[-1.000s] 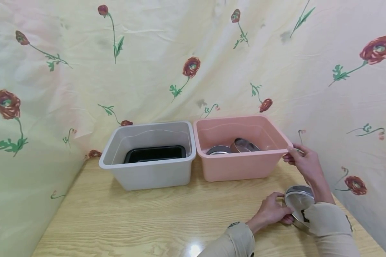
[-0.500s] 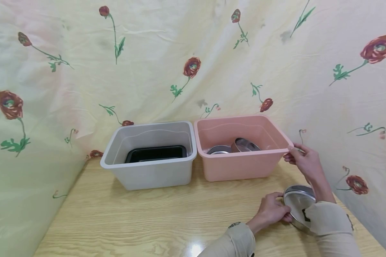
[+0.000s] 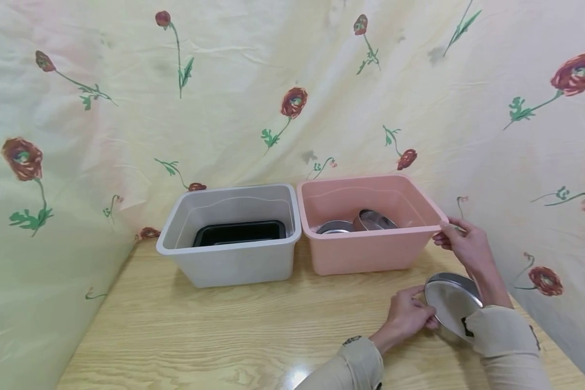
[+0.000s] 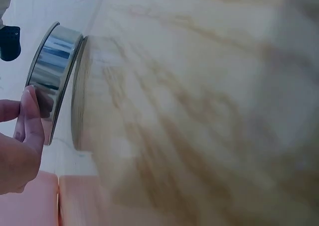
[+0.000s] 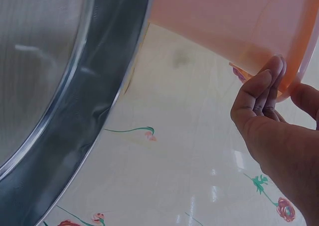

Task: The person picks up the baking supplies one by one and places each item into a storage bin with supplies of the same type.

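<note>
A round steel tin (image 3: pixel 452 311) is tilted up off the wooden table at the front right; my left hand (image 3: pixel 411 317) pinches its left rim. In the left wrist view the tin (image 4: pixel 52 71) stands on edge with my fingers (image 4: pixel 30 116) on its wall. My right hand (image 3: pixel 460 241) grips the right front corner of the pink tub (image 3: pixel 370 254); the right wrist view shows its fingers (image 5: pixel 261 99) curled over the tub rim (image 5: pixel 294 81), with the tin (image 5: pixel 75 101) close by. Inside the pink tub lie steel dishes (image 3: pixel 365 222).
A grey tub (image 3: pixel 234 260) with a black tray (image 3: pixel 241 233) inside stands left of the pink one. A flowered cloth (image 3: pixel 253 97) hangs behind and on both sides. Bare wooden table (image 3: pixel 214 336) stretches in front of the tubs.
My left hand has tipped the steel tin a little higher and nearer the pink tub. The right hand stays on the tub's corner.
</note>
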